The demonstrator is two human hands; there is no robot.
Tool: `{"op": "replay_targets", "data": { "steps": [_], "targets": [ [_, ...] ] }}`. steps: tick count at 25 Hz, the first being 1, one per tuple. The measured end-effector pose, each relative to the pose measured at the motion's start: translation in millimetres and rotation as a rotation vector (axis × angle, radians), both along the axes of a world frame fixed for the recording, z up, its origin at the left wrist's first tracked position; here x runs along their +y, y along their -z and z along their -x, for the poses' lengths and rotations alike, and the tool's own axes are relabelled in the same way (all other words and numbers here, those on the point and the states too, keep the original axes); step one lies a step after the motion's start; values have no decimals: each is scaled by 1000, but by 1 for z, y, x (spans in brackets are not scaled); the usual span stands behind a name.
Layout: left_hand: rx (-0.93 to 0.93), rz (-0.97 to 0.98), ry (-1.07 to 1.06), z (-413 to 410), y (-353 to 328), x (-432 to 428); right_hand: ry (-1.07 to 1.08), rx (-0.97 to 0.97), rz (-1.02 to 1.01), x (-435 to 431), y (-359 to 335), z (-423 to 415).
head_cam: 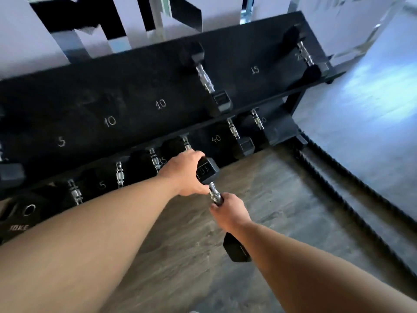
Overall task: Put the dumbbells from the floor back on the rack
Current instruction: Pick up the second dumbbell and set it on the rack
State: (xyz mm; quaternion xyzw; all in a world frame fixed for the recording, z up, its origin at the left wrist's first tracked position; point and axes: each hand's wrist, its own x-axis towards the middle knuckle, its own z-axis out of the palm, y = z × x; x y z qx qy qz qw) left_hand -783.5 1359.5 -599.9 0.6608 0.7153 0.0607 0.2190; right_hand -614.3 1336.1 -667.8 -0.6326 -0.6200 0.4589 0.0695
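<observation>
I hold a black hex dumbbell (207, 171) with a chrome handle in the air, in front of the lower shelf of the black rack (126, 86). My right hand (228, 210) is closed around its handle. My left hand (182, 171) cups the far head from the left side. The near head hangs below my right wrist. The rack's upper shelf bears chalked numbers 5, 10, 10, 15. Two dumbbells rest on it: one (206, 79) in the middle and one (304, 53) at the right end.
Several dumbbells (233, 132) fill the lower shelf, chrome handles pointing outward. A black weight plate (20, 213) lies at the lower left. The floor (259, 222) is grey wood-look, with a ribbed black mat edge (352, 199) to the right. A white wall with mirrors stands behind the rack.
</observation>
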Motion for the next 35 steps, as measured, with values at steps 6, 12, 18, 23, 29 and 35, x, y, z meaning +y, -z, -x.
{"op": "replay_targets", "data": {
  "steps": [6, 12, 18, 23, 29, 35],
  "targets": [
    [62, -76, -84, 86, -127, -14, -91, 23, -49, 7, -115, 90],
    [94, -165, -127, 195, -201, -20, -135, 57, -44, 16, -180, 206],
    [101, -190, -294, 293, -230, -13, -125, 191, 50, 40, -200, 317],
    [107, -169, -303, 349, -227, 23, -92, 276, 147, 77, -191, 379],
    [144, -183, -244, 393, -191, 94, -62, 276, 178, 144, -152, 429],
    [124, -135, -183, 418, -128, 140, -25, 189, 186, 182, -99, 443]
  ]
}}
